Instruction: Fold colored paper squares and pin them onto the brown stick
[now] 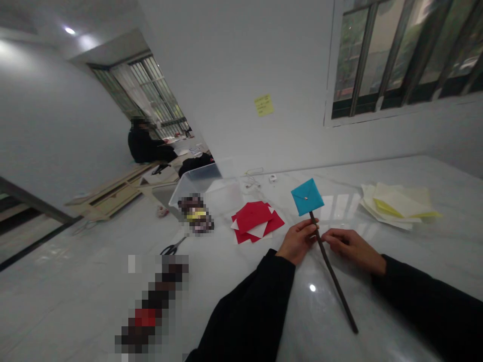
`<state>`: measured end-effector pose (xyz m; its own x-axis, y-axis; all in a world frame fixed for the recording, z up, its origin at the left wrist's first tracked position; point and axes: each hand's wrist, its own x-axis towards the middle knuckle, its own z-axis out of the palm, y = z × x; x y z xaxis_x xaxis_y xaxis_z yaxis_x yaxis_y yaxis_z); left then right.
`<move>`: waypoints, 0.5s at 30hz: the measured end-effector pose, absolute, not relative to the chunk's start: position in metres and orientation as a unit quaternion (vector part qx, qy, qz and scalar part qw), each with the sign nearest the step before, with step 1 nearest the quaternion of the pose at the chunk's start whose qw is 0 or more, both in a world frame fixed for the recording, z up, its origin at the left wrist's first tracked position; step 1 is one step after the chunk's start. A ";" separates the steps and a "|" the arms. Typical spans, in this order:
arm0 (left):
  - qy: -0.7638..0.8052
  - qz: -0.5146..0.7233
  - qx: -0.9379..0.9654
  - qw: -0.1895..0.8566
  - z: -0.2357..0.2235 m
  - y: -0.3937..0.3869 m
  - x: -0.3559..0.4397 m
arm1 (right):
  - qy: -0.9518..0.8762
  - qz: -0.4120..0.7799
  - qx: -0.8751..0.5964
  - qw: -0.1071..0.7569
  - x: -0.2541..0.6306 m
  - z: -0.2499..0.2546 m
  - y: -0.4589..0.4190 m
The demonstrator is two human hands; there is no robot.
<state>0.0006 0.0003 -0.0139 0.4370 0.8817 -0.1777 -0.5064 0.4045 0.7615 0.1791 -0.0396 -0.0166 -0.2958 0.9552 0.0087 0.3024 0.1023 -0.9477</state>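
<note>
A blue folded paper square with a small pin at its middle sits on the top end of a thin dark brown stick, much like a pinwheel. My left hand is wrapped round the stick just below the blue paper. From the other side, my right hand has its fingers curled, their tips at the stick slightly lower down. The stick slants down toward me, its lower end bare. Left of my hands lies a loose stack of red and white paper sheets.
Pale yellow and white sheets lie at the right. Leftward are scissors, a clear plastic bin and blurred-out items. A white cable lies by the wall below a yellow note. A person sits far back left.
</note>
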 end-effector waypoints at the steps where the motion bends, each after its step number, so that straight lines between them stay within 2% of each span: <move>1: 0.294 0.444 0.325 0.781 -0.015 0.000 0.001 | -0.641 0.480 -0.478 0.361 0.173 -0.017 -0.037; 4: 0.300 0.457 0.331 0.769 -0.019 0.001 0.002 | -0.622 0.480 -0.479 0.391 0.161 -0.018 -0.030; 10: 0.293 0.458 0.330 0.772 -0.019 0.002 0.000 | -0.603 0.496 -0.487 0.391 0.160 -0.022 -0.030; 15: 0.308 0.471 0.291 0.774 -0.010 0.005 -0.004 | -0.648 0.501 -0.459 0.344 0.161 -0.020 -0.036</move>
<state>-0.0044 0.0046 -0.0099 0.3666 0.9083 -0.2013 -0.5500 0.3861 0.7406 0.1614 -0.0363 -0.0195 -0.3418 0.9396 -0.0153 0.2509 0.0755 -0.9651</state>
